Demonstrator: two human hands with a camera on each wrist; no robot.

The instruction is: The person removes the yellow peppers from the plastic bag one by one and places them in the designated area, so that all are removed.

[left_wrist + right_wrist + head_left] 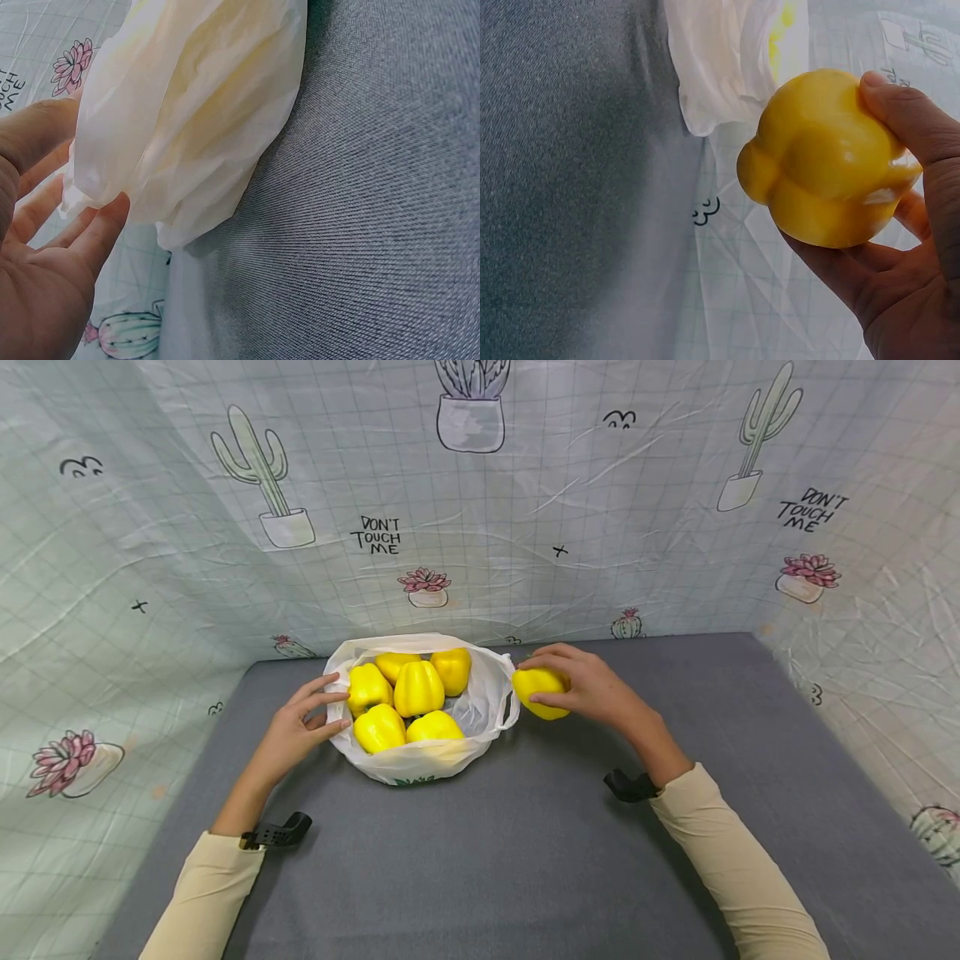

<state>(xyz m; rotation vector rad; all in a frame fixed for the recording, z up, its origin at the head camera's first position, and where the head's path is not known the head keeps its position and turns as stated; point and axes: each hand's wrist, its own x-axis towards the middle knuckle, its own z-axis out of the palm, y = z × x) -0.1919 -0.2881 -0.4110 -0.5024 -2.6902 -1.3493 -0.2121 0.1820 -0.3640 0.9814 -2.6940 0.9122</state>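
A white plastic bag (416, 764) lies with its mouth open upward on the grey table, several yellow bell peppers (418, 688) inside it. At its left rim, my left hand (294, 727) holds the edge, fingers over the rim and thumb on the outer side; the left wrist view shows the hand (52, 262) against the bag's thin wall (187, 142). Just right of the bag, my right hand (588, 683) grips another yellow bell pepper (542, 693). In the right wrist view, thumb and fingers surround this pepper (832, 161), its lobed end facing left.
The grey cloth-covered table (450, 868) spreads around the bag. Behind it rises a wrinkled, cactus-printed curtain (525, 527), which also hangs on both sides. A looped bag handle (512, 712) sticks out at the bag's right rim. Black straps (281, 832) circle both wrists.
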